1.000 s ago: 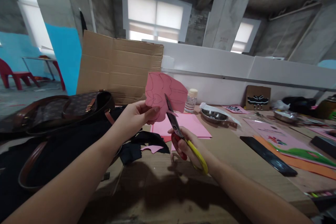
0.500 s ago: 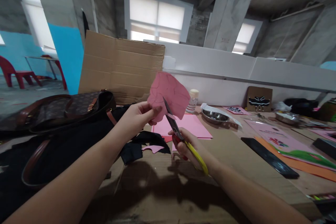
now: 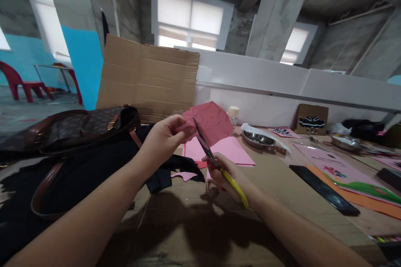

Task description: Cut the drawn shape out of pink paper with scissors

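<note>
My left hand [image 3: 166, 137] pinches a pink paper cut-out [image 3: 211, 122] with pencil outlines on it, held above the table. My right hand [image 3: 227, 174] grips scissors [image 3: 216, 162] with yellow and red handles. Their dark blades point up and left into the lower edge of the cut-out. Under the hands lie flat pink sheets [image 3: 232, 150] and a small pink scrap [image 3: 181, 175] on black fabric.
A brown patterned handbag [image 3: 81, 127] and black cloth lie at left, a cardboard panel [image 3: 150, 79] behind. A small bottle [image 3: 232, 114], metal dish [image 3: 258, 138], black ruler-like strip [image 3: 324, 190] and printed pink and orange sheets [image 3: 344, 173] sit at right on the cardboard-covered table [image 3: 282, 175].
The pink cut-out has been turned and lowered, from upright to tilted flatter, while the scissors stay at its lower edge. The view has shifted slightly.
</note>
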Demonstrator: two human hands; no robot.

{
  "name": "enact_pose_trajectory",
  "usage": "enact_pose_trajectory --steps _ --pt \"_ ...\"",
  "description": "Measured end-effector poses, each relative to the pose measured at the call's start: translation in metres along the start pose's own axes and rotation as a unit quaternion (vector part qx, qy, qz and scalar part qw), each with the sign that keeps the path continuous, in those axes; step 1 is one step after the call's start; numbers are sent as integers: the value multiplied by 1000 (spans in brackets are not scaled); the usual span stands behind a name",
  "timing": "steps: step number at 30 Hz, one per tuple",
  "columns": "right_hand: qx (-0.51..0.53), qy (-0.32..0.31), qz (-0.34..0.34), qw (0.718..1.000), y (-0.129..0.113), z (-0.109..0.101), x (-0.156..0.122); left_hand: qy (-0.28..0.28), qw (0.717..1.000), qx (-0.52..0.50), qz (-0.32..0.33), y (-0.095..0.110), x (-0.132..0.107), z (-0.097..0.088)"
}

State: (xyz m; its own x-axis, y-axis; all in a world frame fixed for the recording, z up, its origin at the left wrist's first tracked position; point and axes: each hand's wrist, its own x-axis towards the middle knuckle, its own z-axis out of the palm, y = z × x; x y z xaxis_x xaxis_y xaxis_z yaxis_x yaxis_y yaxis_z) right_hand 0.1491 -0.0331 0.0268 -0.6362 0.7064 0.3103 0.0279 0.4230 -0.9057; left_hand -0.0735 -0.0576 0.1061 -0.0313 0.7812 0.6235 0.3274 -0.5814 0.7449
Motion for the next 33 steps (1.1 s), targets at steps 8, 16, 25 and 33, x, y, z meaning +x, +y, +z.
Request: enact_pose_trajectory --steps 8,16,25,33 --pt "-16 1 -8 1000 -2 2 1 -19 999 -20 45 -6 -2 0" --pt "-15 15 -4 1000 -1 4 1 -17 998 21 59 -7 -2 -2" --pt "-32 15 -20 999 3 3 0 -21 998 17 63 -9 -2 -2" --pt "-18 12 -15 1000 0 4 1 -22 998 11 58 -8 -3 -2"
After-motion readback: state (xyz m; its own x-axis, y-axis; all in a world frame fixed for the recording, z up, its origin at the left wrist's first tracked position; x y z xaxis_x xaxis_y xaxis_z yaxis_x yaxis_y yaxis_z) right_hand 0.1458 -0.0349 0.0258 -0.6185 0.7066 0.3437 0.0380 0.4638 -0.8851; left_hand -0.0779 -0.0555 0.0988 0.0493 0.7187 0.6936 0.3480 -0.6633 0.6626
